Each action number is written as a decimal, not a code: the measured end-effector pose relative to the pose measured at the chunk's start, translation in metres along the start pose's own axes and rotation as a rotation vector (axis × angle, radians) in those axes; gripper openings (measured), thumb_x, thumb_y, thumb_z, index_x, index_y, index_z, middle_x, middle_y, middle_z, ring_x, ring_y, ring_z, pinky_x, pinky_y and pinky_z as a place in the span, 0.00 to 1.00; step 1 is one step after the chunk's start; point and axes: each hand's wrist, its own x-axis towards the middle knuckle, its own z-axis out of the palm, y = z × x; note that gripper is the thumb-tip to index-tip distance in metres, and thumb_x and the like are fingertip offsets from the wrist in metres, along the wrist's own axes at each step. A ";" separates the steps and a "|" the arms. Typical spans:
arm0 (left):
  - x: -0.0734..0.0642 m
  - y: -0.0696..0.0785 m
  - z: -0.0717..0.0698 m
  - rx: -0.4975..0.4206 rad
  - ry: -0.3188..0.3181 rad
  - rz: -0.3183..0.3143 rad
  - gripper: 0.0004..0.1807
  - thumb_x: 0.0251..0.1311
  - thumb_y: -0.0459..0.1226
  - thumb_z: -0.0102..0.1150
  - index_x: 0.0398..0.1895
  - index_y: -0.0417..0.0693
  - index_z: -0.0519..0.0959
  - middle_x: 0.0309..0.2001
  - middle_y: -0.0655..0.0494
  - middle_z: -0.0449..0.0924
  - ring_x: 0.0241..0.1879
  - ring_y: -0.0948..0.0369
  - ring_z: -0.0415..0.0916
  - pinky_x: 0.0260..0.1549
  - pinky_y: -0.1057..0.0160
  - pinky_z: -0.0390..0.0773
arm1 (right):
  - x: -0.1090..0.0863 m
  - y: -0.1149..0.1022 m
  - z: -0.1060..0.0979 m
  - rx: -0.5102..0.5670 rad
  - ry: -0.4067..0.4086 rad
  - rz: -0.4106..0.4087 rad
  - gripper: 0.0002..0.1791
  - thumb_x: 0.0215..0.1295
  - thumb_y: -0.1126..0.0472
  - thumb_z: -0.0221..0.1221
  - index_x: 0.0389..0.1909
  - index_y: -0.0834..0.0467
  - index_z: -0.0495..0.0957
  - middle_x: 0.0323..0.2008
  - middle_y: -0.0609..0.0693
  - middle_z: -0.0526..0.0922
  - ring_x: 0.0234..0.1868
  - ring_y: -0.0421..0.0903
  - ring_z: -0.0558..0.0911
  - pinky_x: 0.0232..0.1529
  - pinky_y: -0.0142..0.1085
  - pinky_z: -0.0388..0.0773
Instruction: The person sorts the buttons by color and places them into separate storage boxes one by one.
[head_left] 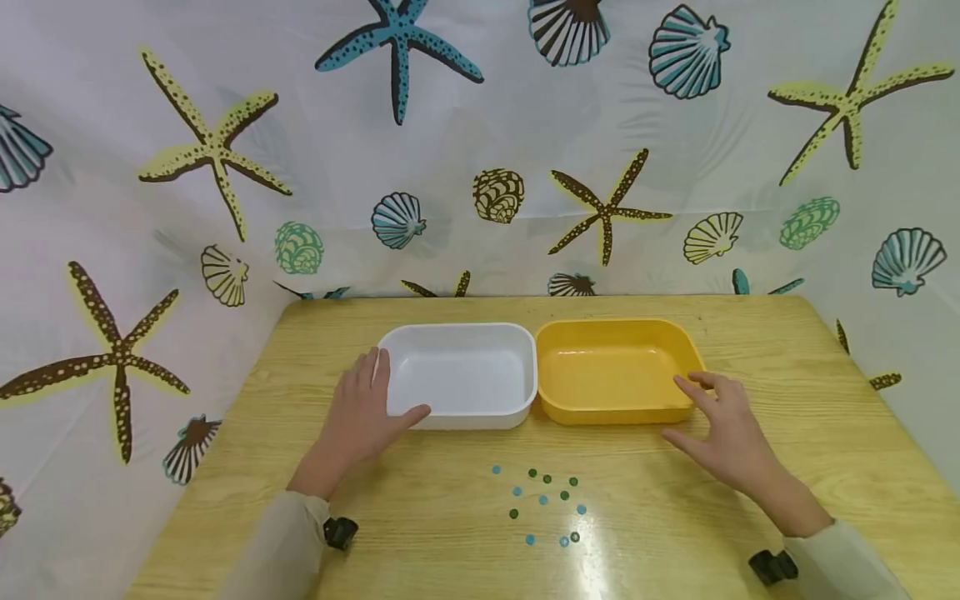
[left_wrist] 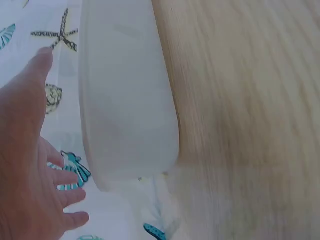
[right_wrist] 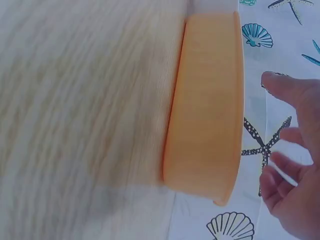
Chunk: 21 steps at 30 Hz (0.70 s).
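Hands (head_left: 361, 414) (head_left: 729, 433) partly hide white tray (head_left: 463, 379) and yellow tray (head_left: 611, 375).

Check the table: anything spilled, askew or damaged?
No damage or tipping shows: the rounded white tray and rounded yellow tray stand upright side by side. Only the small round blue and green discs look odd, scattered loose on the wood-grain table in front, like a spill, though that may be intended.
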 end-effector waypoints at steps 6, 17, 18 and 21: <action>0.010 -0.013 0.002 -0.068 -0.073 0.012 0.60 0.55 0.68 0.49 0.71 0.27 0.45 0.71 0.32 0.45 0.68 0.39 0.45 0.63 0.41 0.50 | 0.004 -0.009 0.008 0.160 -0.066 -0.066 0.31 0.45 0.67 0.73 0.54 0.65 0.76 0.40 0.51 0.75 0.36 0.48 0.72 0.31 0.39 0.72; 0.010 -0.022 0.016 -0.146 -0.159 -0.031 0.62 0.54 0.70 0.46 0.72 0.28 0.40 0.72 0.33 0.37 0.70 0.40 0.41 0.64 0.44 0.50 | 0.011 -0.021 0.026 0.391 -0.325 -0.168 0.18 0.55 0.65 0.68 0.47 0.62 0.79 0.31 0.46 0.78 0.29 0.38 0.74 0.26 0.30 0.73; 0.010 -0.023 0.017 -0.151 -0.163 -0.035 0.62 0.55 0.70 0.47 0.72 0.28 0.40 0.72 0.33 0.36 0.70 0.40 0.40 0.64 0.44 0.50 | 0.012 -0.021 0.028 0.410 -0.347 -0.165 0.17 0.56 0.64 0.67 0.47 0.62 0.79 0.31 0.45 0.78 0.29 0.38 0.74 0.26 0.30 0.73; 0.010 -0.023 0.020 -0.165 -0.171 -0.045 0.62 0.55 0.69 0.47 0.72 0.28 0.39 0.72 0.33 0.34 0.70 0.39 0.40 0.64 0.44 0.51 | 0.014 -0.023 0.032 0.463 -0.416 -0.140 0.16 0.58 0.64 0.65 0.47 0.64 0.80 0.31 0.41 0.78 0.29 0.36 0.73 0.26 0.30 0.73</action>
